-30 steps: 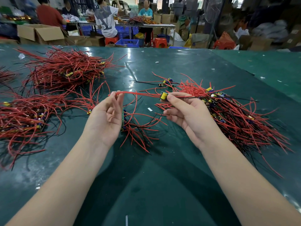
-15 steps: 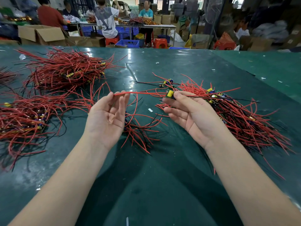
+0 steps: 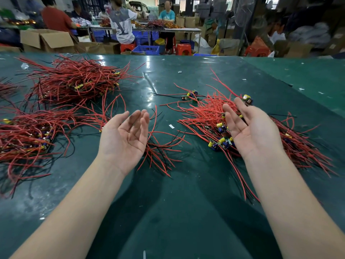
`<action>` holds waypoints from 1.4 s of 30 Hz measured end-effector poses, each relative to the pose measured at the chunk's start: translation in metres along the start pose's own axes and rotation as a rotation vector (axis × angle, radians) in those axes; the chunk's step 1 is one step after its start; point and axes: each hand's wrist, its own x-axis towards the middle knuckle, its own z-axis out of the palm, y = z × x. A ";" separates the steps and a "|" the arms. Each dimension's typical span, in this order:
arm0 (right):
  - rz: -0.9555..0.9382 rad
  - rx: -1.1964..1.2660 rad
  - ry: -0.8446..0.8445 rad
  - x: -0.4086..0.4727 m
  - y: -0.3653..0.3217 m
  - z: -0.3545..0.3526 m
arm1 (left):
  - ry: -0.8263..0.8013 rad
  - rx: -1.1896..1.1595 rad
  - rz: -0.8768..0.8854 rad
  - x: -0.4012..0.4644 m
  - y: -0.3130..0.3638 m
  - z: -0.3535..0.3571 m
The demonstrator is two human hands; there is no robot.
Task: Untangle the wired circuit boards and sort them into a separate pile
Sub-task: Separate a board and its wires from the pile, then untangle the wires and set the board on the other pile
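Small circuit boards with red and black wires lie in heaps on a dark green table (image 3: 177, 202). A tangled heap (image 3: 209, 116) spreads on the right, partly under my right hand (image 3: 252, 131), which is palm up with fingers apart and holds nothing. A board with yellow and blue parts (image 3: 248, 99) sits just past its fingertips. My left hand (image 3: 125, 139) is palm up and empty over a few loose wires (image 3: 162, 148). Two larger piles lie to the left, one far (image 3: 74, 81) and one near (image 3: 28, 135).
A single board with a black wire (image 3: 190, 95) lies apart at the middle. Small white scraps (image 3: 171, 126) dot the table. Beyond the far edge are cardboard boxes (image 3: 46, 40), blue crates (image 3: 146, 49), red stools (image 3: 183, 48) and several people at another table.
Both hands held one wired board stretched between them; now they have let it go. Both palms have turned up and open, and my right hand has moved right over the heap.
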 end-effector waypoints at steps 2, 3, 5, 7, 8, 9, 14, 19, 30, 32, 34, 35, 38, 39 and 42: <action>-0.007 0.019 0.007 0.000 0.000 0.001 | 0.008 -0.001 0.008 0.001 0.001 0.000; -0.009 0.025 0.009 0.000 0.000 0.001 | 0.013 -0.002 0.013 0.001 0.001 0.000; -0.012 0.030 0.011 -0.001 0.000 0.002 | 0.015 -0.006 0.019 0.001 0.002 0.000; -0.009 0.039 0.013 -0.002 -0.001 0.003 | 0.015 -0.009 0.021 0.001 0.002 0.000; -0.009 0.047 0.017 -0.002 -0.001 0.003 | 0.015 -0.007 0.021 0.001 0.002 0.000; -0.013 0.058 0.021 -0.003 -0.002 0.003 | 0.015 -0.003 0.020 0.001 0.002 -0.001; -0.029 0.109 0.012 -0.008 -0.007 0.007 | 0.016 0.012 0.023 0.001 0.002 0.000; 0.016 0.104 -0.047 -0.011 -0.006 0.007 | 0.047 0.084 0.067 0.003 0.002 -0.001; 0.225 -0.137 -0.254 -0.017 0.010 0.012 | -0.026 1.845 0.809 0.019 -0.004 -0.022; 0.233 -0.158 -0.268 -0.016 0.012 0.012 | -0.097 1.968 0.800 0.022 -0.004 -0.027; 0.240 -0.174 -0.287 -0.016 0.013 0.012 | -0.112 2.042 0.843 0.023 -0.004 -0.029; 0.244 -0.181 -0.297 -0.015 0.014 0.012 | -0.097 2.054 0.872 0.023 -0.004 -0.029; 0.246 -0.208 -0.325 -0.014 0.016 0.012 | -0.011 1.924 0.950 0.021 -0.004 -0.026; 0.241 -0.221 -0.333 -0.014 0.016 0.012 | 0.001 1.819 0.937 0.020 -0.004 -0.025; 0.201 -0.288 -0.343 -0.012 0.019 0.011 | -0.021 1.451 0.768 0.018 -0.007 -0.017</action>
